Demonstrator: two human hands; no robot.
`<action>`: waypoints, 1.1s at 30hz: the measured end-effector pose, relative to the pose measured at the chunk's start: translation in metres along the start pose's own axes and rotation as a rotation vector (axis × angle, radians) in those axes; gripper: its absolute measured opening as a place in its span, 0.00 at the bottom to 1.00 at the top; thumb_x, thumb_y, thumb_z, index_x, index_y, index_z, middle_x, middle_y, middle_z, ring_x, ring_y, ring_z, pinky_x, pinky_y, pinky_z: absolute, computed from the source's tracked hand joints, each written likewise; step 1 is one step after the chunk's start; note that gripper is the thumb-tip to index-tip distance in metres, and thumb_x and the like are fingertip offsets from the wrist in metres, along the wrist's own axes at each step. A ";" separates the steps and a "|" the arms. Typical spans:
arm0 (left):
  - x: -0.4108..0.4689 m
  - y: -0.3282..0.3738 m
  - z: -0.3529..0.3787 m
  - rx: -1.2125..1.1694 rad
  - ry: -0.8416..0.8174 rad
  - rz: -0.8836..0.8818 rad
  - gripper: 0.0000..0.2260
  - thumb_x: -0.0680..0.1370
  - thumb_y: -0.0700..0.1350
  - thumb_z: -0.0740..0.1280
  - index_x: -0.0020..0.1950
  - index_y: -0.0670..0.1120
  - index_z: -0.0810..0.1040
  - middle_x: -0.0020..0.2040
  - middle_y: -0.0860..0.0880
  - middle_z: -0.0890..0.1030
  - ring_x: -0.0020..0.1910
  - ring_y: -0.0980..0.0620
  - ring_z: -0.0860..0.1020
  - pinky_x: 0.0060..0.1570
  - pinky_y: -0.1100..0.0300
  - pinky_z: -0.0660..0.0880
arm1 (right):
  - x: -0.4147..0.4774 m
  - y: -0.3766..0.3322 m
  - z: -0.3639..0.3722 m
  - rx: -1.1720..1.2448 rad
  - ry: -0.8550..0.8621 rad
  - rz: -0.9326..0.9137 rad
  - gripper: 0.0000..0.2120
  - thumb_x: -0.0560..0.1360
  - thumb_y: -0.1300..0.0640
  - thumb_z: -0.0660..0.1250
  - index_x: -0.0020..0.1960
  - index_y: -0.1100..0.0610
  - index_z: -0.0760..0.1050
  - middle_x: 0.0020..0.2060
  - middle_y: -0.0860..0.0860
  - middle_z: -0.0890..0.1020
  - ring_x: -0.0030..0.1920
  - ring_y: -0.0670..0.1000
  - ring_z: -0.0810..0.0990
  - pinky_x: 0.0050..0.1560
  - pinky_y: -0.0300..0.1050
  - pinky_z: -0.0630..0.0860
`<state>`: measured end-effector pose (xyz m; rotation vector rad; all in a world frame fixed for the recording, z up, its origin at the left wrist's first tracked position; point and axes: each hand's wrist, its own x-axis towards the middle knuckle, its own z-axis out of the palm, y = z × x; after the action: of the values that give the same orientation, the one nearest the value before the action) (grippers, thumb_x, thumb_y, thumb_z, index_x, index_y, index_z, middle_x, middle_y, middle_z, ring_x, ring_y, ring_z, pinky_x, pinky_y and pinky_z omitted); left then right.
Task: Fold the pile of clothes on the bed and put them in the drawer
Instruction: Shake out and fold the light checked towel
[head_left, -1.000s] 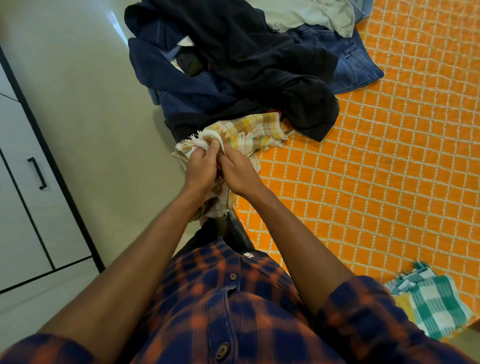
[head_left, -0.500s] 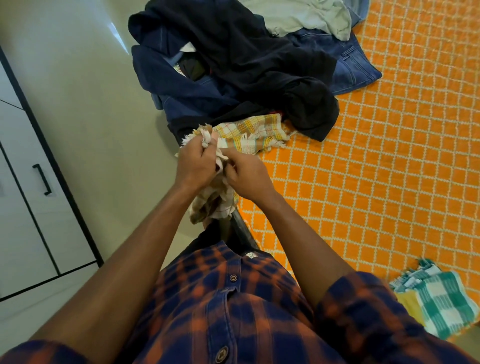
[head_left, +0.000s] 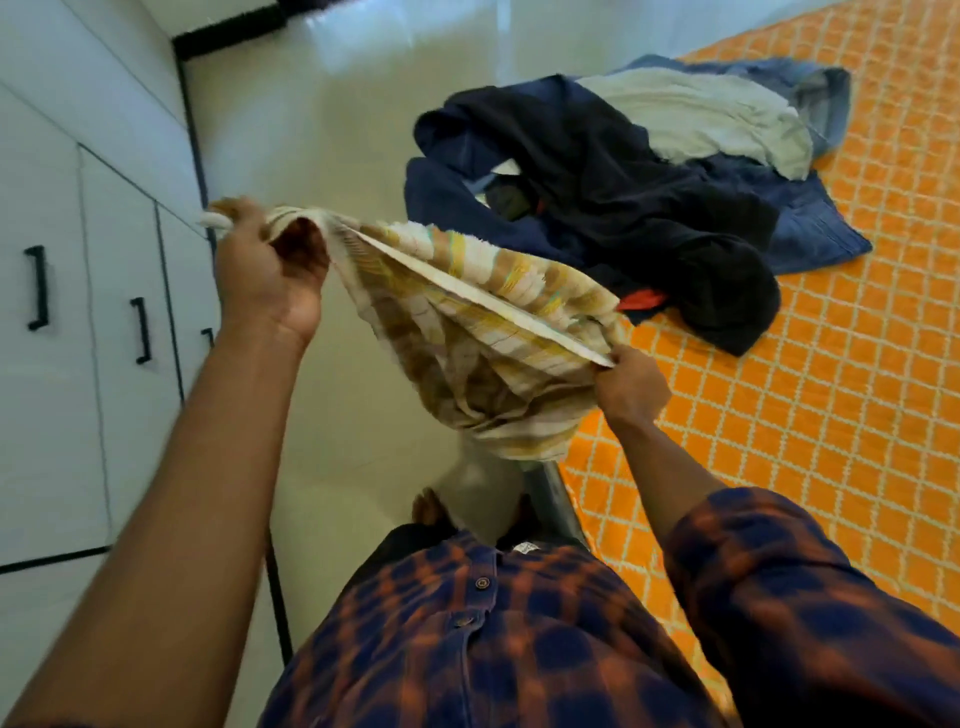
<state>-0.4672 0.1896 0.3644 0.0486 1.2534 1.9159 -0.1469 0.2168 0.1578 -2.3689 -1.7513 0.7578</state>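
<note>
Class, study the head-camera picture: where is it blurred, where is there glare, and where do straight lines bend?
Head view: motion blur smears the checked towel between left hand and right hand, and the plaid shirt; glare streaks the glossy floor; wide-angle distortion slants the cupboard doors.

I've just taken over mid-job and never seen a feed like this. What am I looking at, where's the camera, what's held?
No machine here: a person works with bare hands, and one camera worn on the head looks forward and down, so both arms reach in from the bottom. The left hand grips one end of a yellow and white cloth and the right hand pinches its edge, stretching it in the air by the bed's edge. On the orange bedcover lies the pile of clothes, dark and denim pieces with a pale one on top. At left stands a white cabinet with black handles. The checked shirt at the bottom is the person's own.
</note>
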 end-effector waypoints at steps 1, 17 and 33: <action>0.006 0.023 -0.019 -0.054 0.030 0.036 0.11 0.84 0.42 0.60 0.42 0.45 0.73 0.32 0.47 0.77 0.32 0.51 0.79 0.38 0.58 0.79 | -0.002 -0.006 0.003 -0.013 0.000 -0.013 0.10 0.74 0.54 0.67 0.52 0.55 0.81 0.47 0.56 0.84 0.50 0.64 0.82 0.42 0.48 0.74; 0.037 0.211 -0.266 0.037 0.408 0.319 0.09 0.85 0.51 0.59 0.51 0.47 0.73 0.37 0.49 0.78 0.38 0.52 0.80 0.42 0.59 0.78 | -0.075 -0.105 0.080 0.492 -0.004 0.323 0.14 0.75 0.57 0.68 0.58 0.60 0.81 0.52 0.61 0.84 0.54 0.64 0.82 0.54 0.57 0.80; 0.039 0.185 -0.421 -0.287 0.706 -0.001 0.17 0.86 0.54 0.54 0.59 0.45 0.76 0.53 0.46 0.80 0.48 0.50 0.80 0.34 0.60 0.79 | -0.106 -0.211 0.044 1.848 -0.402 0.624 0.03 0.81 0.66 0.65 0.48 0.64 0.76 0.27 0.57 0.82 0.26 0.52 0.83 0.27 0.40 0.79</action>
<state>-0.7915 -0.1278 0.2813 -0.8396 1.3820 2.1727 -0.3722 0.1808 0.2314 -1.2084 0.1886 1.7837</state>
